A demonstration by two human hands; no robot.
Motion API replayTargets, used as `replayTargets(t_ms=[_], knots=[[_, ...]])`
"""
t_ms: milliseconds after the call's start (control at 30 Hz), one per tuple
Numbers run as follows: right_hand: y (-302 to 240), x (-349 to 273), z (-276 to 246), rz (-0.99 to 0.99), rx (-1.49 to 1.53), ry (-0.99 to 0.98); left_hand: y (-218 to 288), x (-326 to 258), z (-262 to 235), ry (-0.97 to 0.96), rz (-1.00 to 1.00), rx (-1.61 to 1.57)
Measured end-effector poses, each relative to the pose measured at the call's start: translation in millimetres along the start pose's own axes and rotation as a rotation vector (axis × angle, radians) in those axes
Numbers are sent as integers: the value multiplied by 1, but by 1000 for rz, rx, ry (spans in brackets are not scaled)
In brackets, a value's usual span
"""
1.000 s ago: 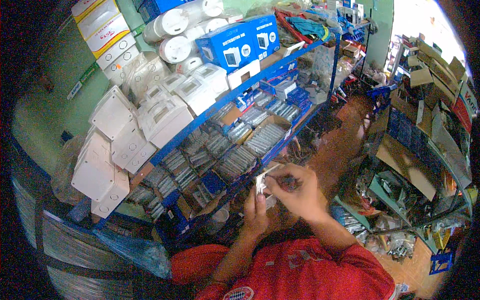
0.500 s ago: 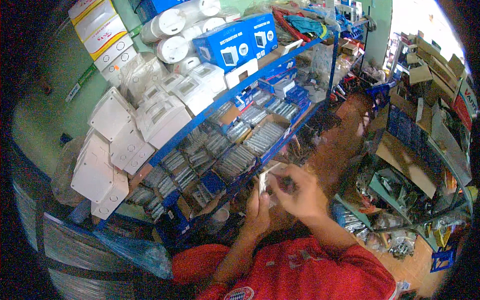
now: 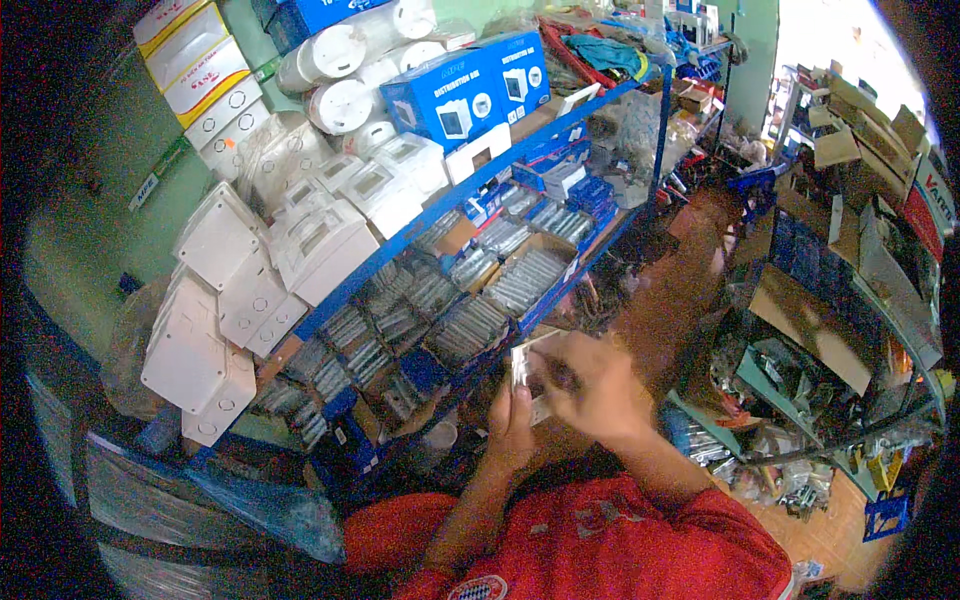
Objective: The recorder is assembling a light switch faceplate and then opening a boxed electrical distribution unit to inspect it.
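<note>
Head view: white boxes [image 3: 185, 345] stand stacked at left on a blue-edged shelf [image 3: 440, 208]; at centre, in front of it, the left hand [image 3: 512, 425], the nearer one, has its grip pinched on a small pale flat piece [image 3: 519, 366], its long axis seemingly pointing away from the body; just right of that, the right hand [image 3: 605, 395] is blurred, fingers curled toward it, its grip impossible to tell; farther right, an open cardboard box [image 3: 812, 328].
</note>
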State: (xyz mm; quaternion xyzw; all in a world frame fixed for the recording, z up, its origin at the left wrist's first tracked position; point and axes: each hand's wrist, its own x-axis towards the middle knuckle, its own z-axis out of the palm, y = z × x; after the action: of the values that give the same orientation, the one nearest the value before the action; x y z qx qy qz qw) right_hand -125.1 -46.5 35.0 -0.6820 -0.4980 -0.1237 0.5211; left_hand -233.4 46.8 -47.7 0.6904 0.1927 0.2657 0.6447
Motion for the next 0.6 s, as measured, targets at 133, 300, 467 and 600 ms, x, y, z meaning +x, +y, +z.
replayTargets(t_ms=[133,300,467,600], knots=[[4,1,-4,-84,-134,-128,6,1,-1,28,-23,1],[29,2,-7,201,367,-212,-13,1,-1,-56,-24,-205],[34,-7,-8,549,791,-48,-12,5,1,-26,-79,-413],[36,-8,-10,566,716,-38,-13,8,0,-76,-40,-408]])
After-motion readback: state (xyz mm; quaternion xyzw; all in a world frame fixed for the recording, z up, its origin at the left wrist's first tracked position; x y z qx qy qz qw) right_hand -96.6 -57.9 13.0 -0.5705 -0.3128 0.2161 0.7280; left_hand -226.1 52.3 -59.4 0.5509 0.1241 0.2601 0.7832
